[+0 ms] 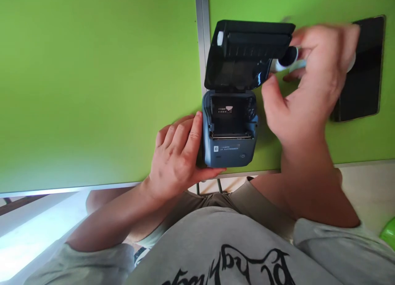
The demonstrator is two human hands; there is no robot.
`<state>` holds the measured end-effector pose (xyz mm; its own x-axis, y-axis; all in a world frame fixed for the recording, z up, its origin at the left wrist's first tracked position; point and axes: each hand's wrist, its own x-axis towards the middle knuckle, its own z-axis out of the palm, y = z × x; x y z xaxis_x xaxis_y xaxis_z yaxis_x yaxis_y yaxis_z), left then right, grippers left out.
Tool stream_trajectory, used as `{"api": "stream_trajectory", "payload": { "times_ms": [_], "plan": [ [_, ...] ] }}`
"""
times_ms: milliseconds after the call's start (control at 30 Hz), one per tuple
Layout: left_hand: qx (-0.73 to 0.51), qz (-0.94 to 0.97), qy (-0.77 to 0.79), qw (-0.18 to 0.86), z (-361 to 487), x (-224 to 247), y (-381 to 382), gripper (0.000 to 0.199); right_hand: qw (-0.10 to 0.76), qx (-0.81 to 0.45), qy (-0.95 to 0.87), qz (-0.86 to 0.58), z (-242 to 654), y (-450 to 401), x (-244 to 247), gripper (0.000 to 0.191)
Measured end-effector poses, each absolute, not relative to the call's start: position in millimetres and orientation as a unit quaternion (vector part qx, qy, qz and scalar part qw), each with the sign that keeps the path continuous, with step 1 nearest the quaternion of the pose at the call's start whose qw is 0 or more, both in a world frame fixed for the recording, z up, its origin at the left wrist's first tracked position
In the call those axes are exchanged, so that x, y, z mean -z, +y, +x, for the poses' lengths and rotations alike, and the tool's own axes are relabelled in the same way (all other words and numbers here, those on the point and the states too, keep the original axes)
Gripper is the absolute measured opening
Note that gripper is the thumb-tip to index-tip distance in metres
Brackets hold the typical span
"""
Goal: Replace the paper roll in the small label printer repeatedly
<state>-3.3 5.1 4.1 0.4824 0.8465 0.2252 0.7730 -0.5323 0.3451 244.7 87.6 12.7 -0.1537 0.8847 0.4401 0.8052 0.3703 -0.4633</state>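
Note:
A dark blue label printer (230,151) lies on the green table with its black lid (243,42) swung up and its roll compartment exposed. No roll shows inside; small white print is on its floor. My left hand (179,149) rests against the printer's left side, fingers along the edge and thumb across its near end. My right hand (314,75), slightly blurred, is right of the lid, thumb and fingers apart, fingertips by the lid's corner. Between them shows a white roll-like piece (282,65) with a dark round end, partly hidden by lid and fingers.
A dark-screened phone (367,71) lies at the right, partly behind my right hand. A grey metal seam (202,38) runs between two green table panels (92,87). The table's near edge is just before my lap. A green object (389,233) shows at lower right.

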Motion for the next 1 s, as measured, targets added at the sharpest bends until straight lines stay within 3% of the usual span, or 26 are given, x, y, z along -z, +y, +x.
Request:
{"api": "stream_trajectory", "payload": {
  "times_ms": [100,267,333,600,767,867,1000],
  "plan": [
    [-0.191,0.854,0.472,0.105,-3.3,-3.4,4.7,0.111,0.341,-0.042,-0.761,-0.550,244.0,87.3,-11.8,0.053],
    [-0.189,0.853,0.475,0.107,-3.6,-2.9,3.8,0.109,0.357,-0.116,-0.758,-0.534,242.7,84.9,-11.5,0.079],
    [-0.186,0.853,0.476,0.105,-3.7,-2.9,3.6,0.106,0.363,-0.125,-0.770,-0.510,242.7,84.2,-10.9,0.080],
    [-0.188,0.855,0.472,0.099,-3.6,-2.5,3.7,0.108,0.312,-0.122,-0.768,-0.546,246.5,82.8,-5.4,0.063],
    [-0.188,0.856,0.471,0.098,-3.4,-3.0,4.3,0.110,0.435,-0.126,-0.732,-0.509,247.8,86.8,-3.6,0.071],
    [-0.185,0.856,0.472,0.096,-3.5,-3.3,4.8,0.108,0.512,-0.166,-0.712,-0.452,245.6,90.1,-3.6,0.055],
    [-0.185,0.855,0.475,0.098,-4.2,-2.5,4.6,0.106,0.516,-0.212,-0.692,-0.458,243.4,91.2,-6.1,0.038]
  ]
}}
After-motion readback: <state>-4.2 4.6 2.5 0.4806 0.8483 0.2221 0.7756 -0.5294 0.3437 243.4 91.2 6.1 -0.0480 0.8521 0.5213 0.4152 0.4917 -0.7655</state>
